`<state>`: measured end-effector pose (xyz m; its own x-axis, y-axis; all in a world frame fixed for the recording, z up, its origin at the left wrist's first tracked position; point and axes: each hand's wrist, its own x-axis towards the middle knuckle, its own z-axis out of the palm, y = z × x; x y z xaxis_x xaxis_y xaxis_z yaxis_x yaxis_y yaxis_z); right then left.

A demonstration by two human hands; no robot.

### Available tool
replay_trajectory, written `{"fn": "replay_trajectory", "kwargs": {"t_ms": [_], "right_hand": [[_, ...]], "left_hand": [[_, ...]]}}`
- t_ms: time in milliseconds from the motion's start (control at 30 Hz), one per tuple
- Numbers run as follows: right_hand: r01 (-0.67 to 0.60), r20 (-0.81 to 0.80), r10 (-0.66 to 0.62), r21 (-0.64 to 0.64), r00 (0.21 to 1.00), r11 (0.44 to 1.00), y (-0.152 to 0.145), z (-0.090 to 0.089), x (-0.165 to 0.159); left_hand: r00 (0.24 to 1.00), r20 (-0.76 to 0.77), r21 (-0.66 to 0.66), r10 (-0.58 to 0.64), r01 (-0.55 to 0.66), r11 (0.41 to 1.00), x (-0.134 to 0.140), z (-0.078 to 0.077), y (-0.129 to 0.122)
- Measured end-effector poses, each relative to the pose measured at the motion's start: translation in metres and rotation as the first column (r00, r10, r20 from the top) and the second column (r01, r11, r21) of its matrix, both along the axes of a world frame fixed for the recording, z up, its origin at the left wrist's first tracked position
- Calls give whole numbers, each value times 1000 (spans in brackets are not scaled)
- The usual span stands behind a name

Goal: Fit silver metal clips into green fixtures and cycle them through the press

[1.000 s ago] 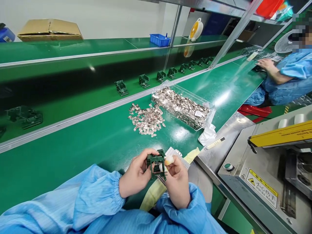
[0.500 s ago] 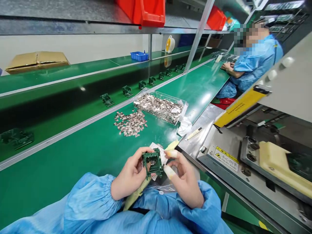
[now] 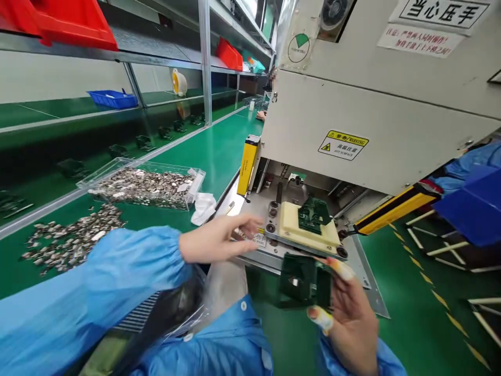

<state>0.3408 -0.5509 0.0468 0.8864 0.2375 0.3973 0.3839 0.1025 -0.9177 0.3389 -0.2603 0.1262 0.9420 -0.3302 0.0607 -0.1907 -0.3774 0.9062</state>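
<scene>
My right hand [image 3: 350, 313], with white coverings on thumb and finger, pinches a dark green circuit board frame [image 3: 297, 279] by its right side, in front of the press machine. My left hand [image 3: 223, 237] is stretched toward the machine's front edge, fingers apart and nothing in them. Just beyond the hands, a cream fixture block [image 3: 289, 216] sits on the machine's metal base. Another green circuit board piece [image 3: 313, 214] rests on that block. Motion blurs the held frame's details.
A pale press machine [image 3: 297, 115] with warning labels rises ahead, flanked by yellow bars [image 3: 248, 164]. Small metal pieces [image 3: 78, 237] lie heaped on the green bench, beside a clear tray [image 3: 198, 190] of more pieces. A blue bin [image 3: 469, 209] is at the right.
The view has swung right to face the press. My left hand has let go of the circuit board frame and reached forward; my right hand now carries the frame alone.
</scene>
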Motion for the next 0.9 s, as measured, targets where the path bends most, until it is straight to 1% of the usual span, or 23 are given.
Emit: {"fn": "replay_trajectory", "kwargs": {"t_ms": [33,67,100,133,200,267,300,333,367,433,467,500,533,600,633,700,767,800,833,900], "right_hand": [[76,4,-76,6,997,997,-13,-2,1],[120,4,-120,1,993,993,-21,-4,1],[135,0,-135,-4,991,991,-24,-7,1],[123,-11,-123,-11,992,992,-23,-9,0],[56,-33,-56,-9,998,998,-8,-14,-2],[-43,-55,43,8,998,999,20,-16,-3],[-100,-61,101,22,993,995,37,-16,-3],[-160,-60,162,33,985,987,55,-14,-2],[-223,-56,225,33,973,974,74,-13,0],[-345,-43,345,7,938,939,111,-10,2],[-395,-37,394,-16,918,919,128,-9,2],[-435,-42,433,-41,900,900,143,-11,1],[-462,-61,459,-64,886,884,157,-15,0],[-490,-140,476,-91,868,867,179,-29,-4],[-512,-215,484,-98,848,853,188,-38,-8],[-576,-390,501,-98,772,811,204,-59,-17],[-630,-511,506,-93,694,771,219,-77,-29],[-639,-539,500,-97,678,763,225,-84,-35],[-634,-545,489,-105,681,766,232,-89,-41],[-593,-533,451,-123,716,796,242,-94,-53]], "left_hand": [[1000,5,-25,1,0,1000,12,2,-8],[999,-19,-65,-27,26,998,19,2,-15],[995,-71,-119,-71,62,991,23,-1,-22],[984,-136,-180,-117,91,979,22,-6,-27],[945,-267,-303,-187,101,948,10,-19,-32],[913,-344,-410,-218,63,910,-11,-32,-28],[910,-358,-450,-210,28,893,-23,-37,-23],[916,-360,-476,-177,-17,879,-36,-40,-16],[928,-356,-483,-113,-80,872,-48,-42,-7],[934,-351,-460,71,-238,856,-74,-42,15],[921,-354,-444,162,-318,838,-88,-42,28],[902,-353,-439,248,-394,808,-103,-41,40],[880,-345,-450,328,-462,765,-119,-42,53],[819,-323,-497,474,-573,651,-150,-46,74],[783,-313,-522,537,-615,592,-164,-50,81],[716,-305,-565,628,-667,486,-183,-63,91],[672,-306,-593,674,-689,418,-187,-79,94],[658,-301,-602,691,-693,398,-183,-88,94],[646,-296,-604,704,-697,387,-177,-96,94],[628,-280,-601,726,-704,377,-160,-111,93]]}}
